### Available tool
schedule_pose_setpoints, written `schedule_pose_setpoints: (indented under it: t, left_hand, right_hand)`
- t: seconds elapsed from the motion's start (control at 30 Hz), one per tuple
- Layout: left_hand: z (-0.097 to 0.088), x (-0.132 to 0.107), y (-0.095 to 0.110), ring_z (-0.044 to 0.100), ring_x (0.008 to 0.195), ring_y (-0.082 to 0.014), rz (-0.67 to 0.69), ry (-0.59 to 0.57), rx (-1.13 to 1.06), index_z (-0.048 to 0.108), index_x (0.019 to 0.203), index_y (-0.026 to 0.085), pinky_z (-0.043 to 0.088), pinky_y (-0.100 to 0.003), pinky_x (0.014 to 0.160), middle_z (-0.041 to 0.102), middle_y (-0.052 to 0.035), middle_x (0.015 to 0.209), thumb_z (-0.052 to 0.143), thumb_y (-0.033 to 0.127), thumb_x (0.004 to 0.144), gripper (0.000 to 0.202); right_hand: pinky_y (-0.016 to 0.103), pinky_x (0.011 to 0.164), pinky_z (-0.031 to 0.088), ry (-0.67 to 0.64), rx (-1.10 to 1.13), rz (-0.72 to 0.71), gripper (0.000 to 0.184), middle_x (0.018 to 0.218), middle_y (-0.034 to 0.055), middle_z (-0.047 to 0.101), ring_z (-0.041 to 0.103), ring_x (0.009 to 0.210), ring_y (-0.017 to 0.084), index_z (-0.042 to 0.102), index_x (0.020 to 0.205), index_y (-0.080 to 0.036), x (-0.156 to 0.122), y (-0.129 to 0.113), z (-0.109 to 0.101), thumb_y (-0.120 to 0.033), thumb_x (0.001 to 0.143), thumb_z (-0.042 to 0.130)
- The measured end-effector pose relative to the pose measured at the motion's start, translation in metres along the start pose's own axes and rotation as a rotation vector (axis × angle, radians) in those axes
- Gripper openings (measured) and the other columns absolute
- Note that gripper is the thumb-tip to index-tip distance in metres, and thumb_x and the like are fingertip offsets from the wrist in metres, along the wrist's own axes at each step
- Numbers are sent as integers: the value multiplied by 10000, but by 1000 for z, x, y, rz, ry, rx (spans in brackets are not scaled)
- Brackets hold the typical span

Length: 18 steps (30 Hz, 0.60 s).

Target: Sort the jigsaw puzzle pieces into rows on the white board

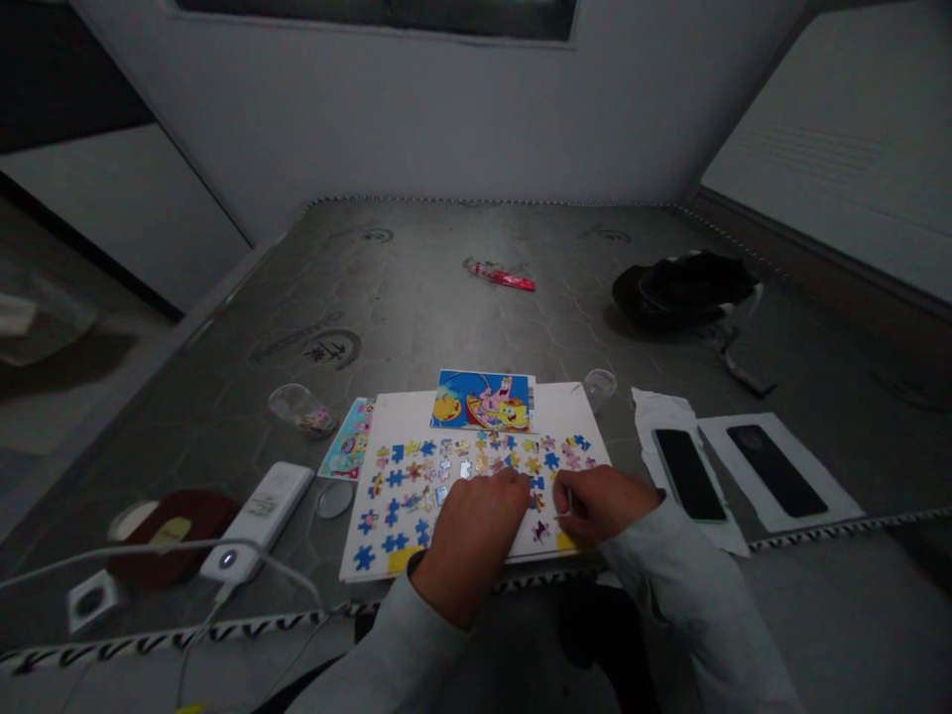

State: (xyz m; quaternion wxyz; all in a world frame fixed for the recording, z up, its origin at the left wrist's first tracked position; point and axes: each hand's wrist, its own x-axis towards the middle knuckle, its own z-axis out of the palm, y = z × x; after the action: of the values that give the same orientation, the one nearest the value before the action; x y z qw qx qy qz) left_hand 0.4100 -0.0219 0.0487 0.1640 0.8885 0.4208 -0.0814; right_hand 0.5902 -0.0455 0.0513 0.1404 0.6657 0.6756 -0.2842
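Jigsaw pieces [446,474] scattered over a white board [406,418], right under both hands; left hand [472,531] down, fingers pressed together on the pieces; right hand [601,502] curled, can't tell if it's pinching anything; SpongeBob picture card [483,401] lying at the board's far edge; grey mattress [387,297] underneath

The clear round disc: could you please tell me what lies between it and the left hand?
In the head view, the white puzzle board with blue jigsaw pieces lies between the clear round disc and the left hand.
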Motion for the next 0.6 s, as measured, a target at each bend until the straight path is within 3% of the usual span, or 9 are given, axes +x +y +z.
schedule_pose_setpoints:
  t: [0.17,0.37,0.6]
  left_hand:
    - [-5,-2,0,700,856,-247,-20,11,7,631,1044,200,511,-341,685,702,-75,1005,436,186,963,211]
    - [-25,-15,-2,705,863,-267,-111,9,27,622,1046,220,521,-359,675,707,-74,993,415,237,980,218]
    - [-44,-42,8,705,883,-289,-154,-168,-1,602,1125,268,515,-372,670,712,-77,1044,447,217,956,235]
  right_hand:
    - [256,591,290,44,-15,0,127,891,15,680,636,825,180,619,940,-270,-1,0,0,-251,815,608]
    - [255,612,302,74,-15,-44,139,908,15,675,628,836,173,579,937,-255,2,3,2,-201,809,574]
    - [262,621,304,80,-10,-35,94,904,17,668,612,839,174,563,903,-245,5,5,5,-225,814,586]
